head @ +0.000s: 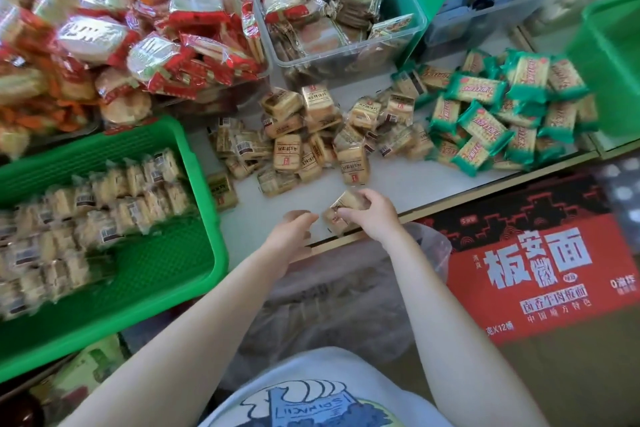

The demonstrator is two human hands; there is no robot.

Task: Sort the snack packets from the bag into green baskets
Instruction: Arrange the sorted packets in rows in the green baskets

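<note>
My right hand [372, 215] grips a couple of beige snack packets [341, 210] just above the white counter's front edge. My left hand [292, 236] hovers beside them to the left, fingers loosely curled and holding nothing. A heap of the same beige packets [311, 142] lies on the counter beyond my hands. Rows of these packets fill the back part of the green basket [194, 253] at the left. A clear plastic bag [332, 302] hangs below the counter edge between my arms.
Green-wrapped packets [498, 114] are piled at the right, near another green basket [616, 55]. Clear bins hold red-wrapped snacks [156, 38] and brown packets [329, 10] at the back. A red and black noodle carton [540, 260] stands at lower right.
</note>
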